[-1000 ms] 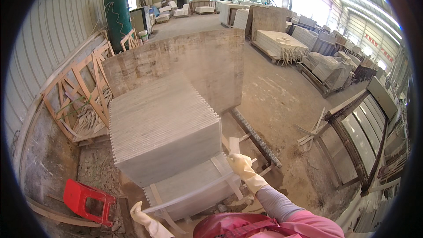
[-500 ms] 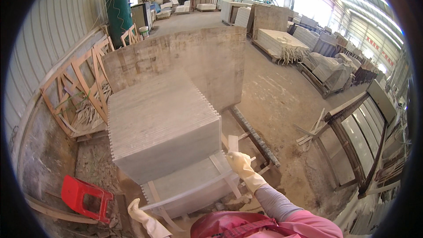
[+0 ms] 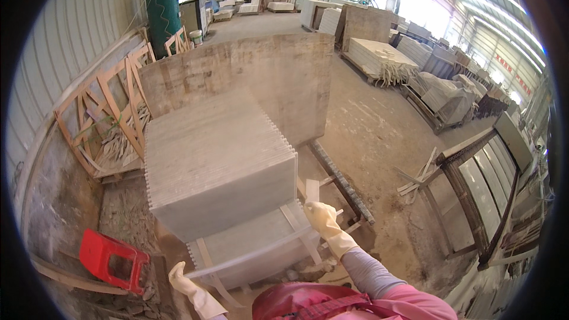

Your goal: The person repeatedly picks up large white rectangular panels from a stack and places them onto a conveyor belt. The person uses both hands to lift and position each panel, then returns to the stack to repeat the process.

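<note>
My left hand [image 3: 188,287], in a cream rubber glove, is at the lower left corner of a low stack of pale stone slabs [image 3: 252,231]. Its fingers are bent and close together. A long pale strip or slab edge [image 3: 252,253] runs from there toward my right hand [image 3: 324,223], gloved alike, at the stack's right side. The right fingers are closed beside a small whitish flat piece [image 3: 312,191]; what they grip is hidden. Two thin slats, one left [image 3: 204,252] and one right [image 3: 298,229], lie across the low stack. Behind rises a taller slab stack [image 3: 222,184].
A big brown board [image 3: 249,68] stands behind the stacks. At left are a red plastic stool [image 3: 112,258] and wooden frames [image 3: 112,112]. A long beam [image 3: 341,182] lies on the floor at right, before a rack of slabs [image 3: 486,181]. Distant people are at the back.
The view has shifted slightly. Both hands keep nearly the same places beside the low stack, and the stacks have not visibly moved.
</note>
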Action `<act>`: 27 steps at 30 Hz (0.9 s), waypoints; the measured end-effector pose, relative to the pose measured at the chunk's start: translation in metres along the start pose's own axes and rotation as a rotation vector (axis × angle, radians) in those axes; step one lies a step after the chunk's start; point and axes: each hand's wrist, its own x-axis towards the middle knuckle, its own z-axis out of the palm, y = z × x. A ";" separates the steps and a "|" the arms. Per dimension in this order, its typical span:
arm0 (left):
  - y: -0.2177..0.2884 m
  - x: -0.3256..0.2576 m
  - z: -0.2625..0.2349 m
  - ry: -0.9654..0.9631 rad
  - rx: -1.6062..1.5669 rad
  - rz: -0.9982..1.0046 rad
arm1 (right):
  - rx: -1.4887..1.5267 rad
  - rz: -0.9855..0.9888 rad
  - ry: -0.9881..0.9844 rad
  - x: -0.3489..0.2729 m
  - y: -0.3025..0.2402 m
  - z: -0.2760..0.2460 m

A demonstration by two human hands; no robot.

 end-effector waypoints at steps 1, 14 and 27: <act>0.001 -0.001 0.000 0.002 -0.002 -0.003 | 0.000 -0.010 0.006 0.000 -0.001 -0.001; 0.009 -0.004 -0.004 -0.079 0.059 -0.036 | -0.026 0.017 -0.032 0.001 -0.007 -0.006; 0.028 -0.004 -0.001 -0.192 0.163 -0.059 | -0.231 -0.179 0.179 0.004 0.016 -0.023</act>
